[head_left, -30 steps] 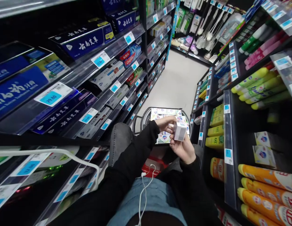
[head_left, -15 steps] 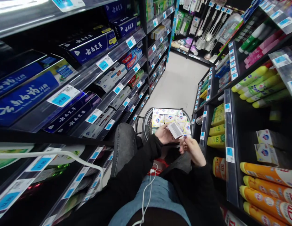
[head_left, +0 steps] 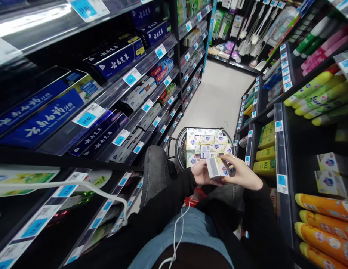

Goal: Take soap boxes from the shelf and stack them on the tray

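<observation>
- Where the narrow aisle runs between tall shelves (head_left: 112,97) of toothpaste and bottles, a person sits low.
- A basket (head_left: 179,145) ahead is packed with soap boxes, nearly full.
- The left hand (head_left: 200,173) cups a soap box (head_left: 215,167) from below, above the knees.
- The right hand (head_left: 241,173) curls round its far side; neither has let go.

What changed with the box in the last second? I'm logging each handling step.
The small box was turned over and passed from the right hand to the left hand; now the right hand has closed its grip on it again, both holding. The basket of boxes stayed put.
</observation>
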A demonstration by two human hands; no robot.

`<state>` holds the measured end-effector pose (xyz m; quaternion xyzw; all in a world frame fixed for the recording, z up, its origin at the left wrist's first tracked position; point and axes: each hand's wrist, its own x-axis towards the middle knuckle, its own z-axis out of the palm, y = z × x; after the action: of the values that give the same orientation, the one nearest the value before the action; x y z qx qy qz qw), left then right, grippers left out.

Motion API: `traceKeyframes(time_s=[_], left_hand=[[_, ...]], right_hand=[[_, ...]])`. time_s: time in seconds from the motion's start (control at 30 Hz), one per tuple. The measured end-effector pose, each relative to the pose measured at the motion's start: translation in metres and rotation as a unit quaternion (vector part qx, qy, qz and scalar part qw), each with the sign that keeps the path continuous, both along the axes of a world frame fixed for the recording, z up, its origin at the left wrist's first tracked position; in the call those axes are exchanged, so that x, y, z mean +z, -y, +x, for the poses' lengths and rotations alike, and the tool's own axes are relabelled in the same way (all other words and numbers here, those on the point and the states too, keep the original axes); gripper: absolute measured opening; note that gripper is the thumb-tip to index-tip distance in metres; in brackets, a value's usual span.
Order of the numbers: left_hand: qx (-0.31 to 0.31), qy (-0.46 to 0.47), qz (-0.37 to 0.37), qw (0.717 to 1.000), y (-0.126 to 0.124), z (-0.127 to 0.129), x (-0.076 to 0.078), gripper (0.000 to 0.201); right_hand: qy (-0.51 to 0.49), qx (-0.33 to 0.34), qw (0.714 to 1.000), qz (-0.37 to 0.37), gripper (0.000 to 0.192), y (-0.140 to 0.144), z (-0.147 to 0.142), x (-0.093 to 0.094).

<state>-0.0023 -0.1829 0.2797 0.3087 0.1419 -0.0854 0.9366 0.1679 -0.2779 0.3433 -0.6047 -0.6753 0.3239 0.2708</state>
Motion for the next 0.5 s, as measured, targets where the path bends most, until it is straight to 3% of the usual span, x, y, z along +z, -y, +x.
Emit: traceKeyframes(time_s=[0.07,0.17,0.2,0.23,0.3,0.33,0.4,0.5], left_hand=[[0.021,-0.106,0.156,0.982,-0.009,-0.001,-0.014,0.079],[0.107,-0.251,0.368,0.889,-0.042,-0.007,-0.037,0.078],[0.123,-0.283,0.43,0.849,-0.056,-0.01,-0.046,0.085],[0.123,-0.314,0.513,0.789,-0.071,-0.013,-0.054,0.093],[0.088,-0.359,0.651,0.663,-0.1,-0.017,-0.073,0.103],[0.056,-0.371,0.692,0.617,-0.113,-0.018,-0.083,0.108],[-0.011,-0.379,0.72,0.581,-0.133,-0.018,-0.101,0.115],[-0.086,-0.368,0.724,0.577,-0.149,-0.016,-0.122,0.124]], right_hand=[[0.05,0.004,0.999,-0.014,0.065,-0.01,0.008,-0.012],[0.161,-0.033,0.986,-0.04,0.062,-0.042,0.017,-0.043],[0.202,-0.048,0.977,-0.055,0.06,-0.056,0.019,-0.056],[0.241,-0.058,0.966,-0.072,0.056,-0.072,0.02,-0.07],[0.304,-0.055,0.946,-0.096,0.048,-0.103,0.019,-0.096],[0.327,-0.046,0.939,-0.099,0.044,-0.117,0.017,-0.109],[0.357,-0.026,0.929,-0.099,0.04,-0.143,0.013,-0.131],[0.379,-0.014,0.919,-0.112,0.039,-0.168,0.007,-0.156]])
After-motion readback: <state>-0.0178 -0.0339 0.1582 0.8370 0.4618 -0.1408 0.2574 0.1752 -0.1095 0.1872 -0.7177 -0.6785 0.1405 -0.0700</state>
